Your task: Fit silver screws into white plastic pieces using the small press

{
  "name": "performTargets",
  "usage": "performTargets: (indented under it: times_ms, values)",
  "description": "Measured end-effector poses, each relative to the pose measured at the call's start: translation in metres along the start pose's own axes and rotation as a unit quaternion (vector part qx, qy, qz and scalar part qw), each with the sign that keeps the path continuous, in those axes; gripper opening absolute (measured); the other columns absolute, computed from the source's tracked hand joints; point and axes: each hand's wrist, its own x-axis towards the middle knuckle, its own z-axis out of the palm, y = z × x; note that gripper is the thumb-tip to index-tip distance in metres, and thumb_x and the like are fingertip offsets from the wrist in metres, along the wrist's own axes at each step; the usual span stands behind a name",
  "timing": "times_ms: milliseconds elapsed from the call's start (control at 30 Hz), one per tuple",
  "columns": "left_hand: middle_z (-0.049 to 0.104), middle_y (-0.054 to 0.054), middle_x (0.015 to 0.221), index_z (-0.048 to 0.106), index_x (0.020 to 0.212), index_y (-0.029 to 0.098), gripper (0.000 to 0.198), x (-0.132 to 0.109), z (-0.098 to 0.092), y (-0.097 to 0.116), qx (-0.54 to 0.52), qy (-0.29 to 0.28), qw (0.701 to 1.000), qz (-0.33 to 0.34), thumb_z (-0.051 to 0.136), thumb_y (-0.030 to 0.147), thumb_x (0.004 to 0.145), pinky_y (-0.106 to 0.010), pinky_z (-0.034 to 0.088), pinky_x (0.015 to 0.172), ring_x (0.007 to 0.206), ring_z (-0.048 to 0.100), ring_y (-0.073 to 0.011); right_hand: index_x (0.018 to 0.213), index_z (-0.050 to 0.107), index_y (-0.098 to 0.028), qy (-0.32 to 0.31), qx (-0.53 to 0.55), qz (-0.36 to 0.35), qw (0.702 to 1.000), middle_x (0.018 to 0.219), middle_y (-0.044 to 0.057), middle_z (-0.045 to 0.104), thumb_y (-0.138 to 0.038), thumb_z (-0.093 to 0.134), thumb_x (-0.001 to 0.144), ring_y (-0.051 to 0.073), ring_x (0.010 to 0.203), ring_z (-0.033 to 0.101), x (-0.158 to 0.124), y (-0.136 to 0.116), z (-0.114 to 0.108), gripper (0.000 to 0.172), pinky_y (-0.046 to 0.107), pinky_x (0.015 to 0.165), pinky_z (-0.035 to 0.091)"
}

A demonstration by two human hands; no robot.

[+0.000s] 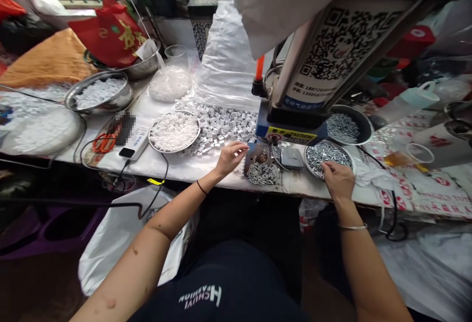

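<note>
My left hand (231,159) is closed in a pinch at the left side of the bench press (291,128); whatever its fingertips hold is too small to make out. A heap of small metal pins (264,174) lies just to its right, at the foot of the press. My right hand (338,179) is closed with its fingertips over the near rim of a round metal bowl of pins (327,156); anything pinched there is hidden. Between the hands, a grey square block (291,157) sits beside the press base. Small white-and-grey square pieces (228,123) are spread behind my left hand.
A bowl of small white parts (174,131) stands left of the loose pieces, near a white power bank (133,143) and orange-handled scissors (103,142). Another pan of metal parts (342,128) is behind my right hand. A cup of amber liquid (396,158) lies farther right.
</note>
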Motion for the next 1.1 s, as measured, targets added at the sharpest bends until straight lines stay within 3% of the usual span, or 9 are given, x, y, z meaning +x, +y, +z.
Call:
performTargets:
  times_ms: [167,267,367,500,667,833,933,1033,1100]
  values:
    - [0.066,-0.009,0.093,0.068,0.087,0.015,0.016,0.021,0.031,0.032,0.006,-0.06,0.994,0.091,0.053,0.018,0.083,-0.027,0.052,0.076,0.085,0.063,-0.0151,0.081,0.069,-0.016,0.022,0.177,0.131,0.975,0.075,0.007,0.07,-0.036,0.061,0.07,0.02,0.068,0.062,0.003,-0.011,-0.005,0.024,0.036,0.072,0.048]
    - [0.067,-0.007,0.089,0.07,0.081,0.017,0.018,0.026,0.037,0.031,0.032,-0.103,0.99,0.094,0.053,0.019,0.084,-0.027,0.052,0.077,0.084,0.063,-0.0152,0.069,0.065,-0.017,0.032,0.369,0.239,0.898,0.071,0.003,0.068,-0.033,0.073,0.058,0.018,0.066,0.063,0.008,-0.016,-0.009,0.022,0.036,0.067,0.054]
    - [0.068,-0.005,0.087,0.072,0.084,0.019,0.017,0.028,0.033,0.028,0.016,-0.105,0.992,0.07,0.054,0.019,0.084,-0.025,0.052,0.077,0.081,0.064,-0.0136,0.062,0.06,-0.017,0.017,0.506,0.269,0.819,0.076,0.003,0.069,-0.028,0.079,0.052,0.017,0.068,0.066,0.014,-0.021,-0.015,0.024,0.033,0.064,0.057]
    - [0.07,-0.006,0.087,0.071,0.096,0.018,0.021,0.032,0.024,0.03,0.007,-0.132,0.989,0.072,0.056,0.016,0.081,-0.026,0.052,0.076,0.08,0.064,-0.0143,0.062,0.062,-0.016,0.005,0.577,0.252,0.777,0.078,0.002,0.069,-0.024,0.081,0.051,0.014,0.069,0.067,0.017,-0.035,-0.023,0.024,0.028,0.067,0.059]
    - [0.071,-0.007,0.09,0.072,0.095,0.018,0.03,0.038,0.019,0.031,0.022,-0.198,0.974,0.111,0.05,0.006,0.079,-0.031,0.051,0.083,0.089,0.064,-0.0177,0.076,0.07,-0.016,-0.012,0.55,0.241,0.8,0.076,0.002,0.071,-0.028,0.081,0.055,0.013,0.063,0.065,0.005,-0.06,-0.03,0.026,0.03,0.066,0.06]
    - [0.071,-0.007,0.09,0.073,0.086,0.017,0.016,0.03,0.026,0.025,-0.07,-0.145,0.983,0.087,0.059,0.018,0.079,-0.027,0.053,0.075,0.081,0.066,-0.0158,0.095,0.069,-0.02,-0.041,0.499,0.201,0.842,0.067,0.001,0.07,-0.034,0.077,0.064,0.016,0.057,0.066,-0.017,-0.081,-0.035,0.036,0.033,0.061,0.06]
    - [0.071,-0.007,0.087,0.073,0.08,0.016,0.013,0.022,0.035,0.022,-0.107,-0.078,0.989,0.07,0.061,0.022,0.08,-0.025,0.053,0.074,0.078,0.066,-0.0144,0.088,0.07,-0.02,-0.095,0.522,0.201,0.823,0.073,0.003,0.072,-0.037,0.078,0.063,0.017,0.065,0.068,-0.027,-0.089,-0.035,0.031,0.034,0.067,0.06]
    - [0.071,-0.007,0.091,0.072,0.088,0.016,0.014,0.018,0.039,0.022,-0.117,-0.06,0.99,0.057,0.061,0.023,0.081,-0.026,0.053,0.076,0.081,0.066,-0.0145,0.091,0.071,-0.021,-0.151,0.544,0.208,0.799,0.081,0.003,0.073,-0.039,0.079,0.061,0.018,0.072,0.069,-0.036,-0.096,-0.034,0.036,0.035,0.073,0.06]
    - [0.07,-0.008,0.098,0.07,0.094,0.017,0.018,0.015,0.036,0.024,-0.12,-0.055,0.99,0.052,0.062,0.025,0.081,-0.029,0.052,0.081,0.089,0.066,-0.0161,0.092,0.072,-0.022,-0.151,0.531,0.199,0.809,0.084,0.002,0.073,-0.041,0.075,0.066,0.017,0.075,0.069,-0.042,-0.099,-0.035,0.033,0.036,0.077,0.059]
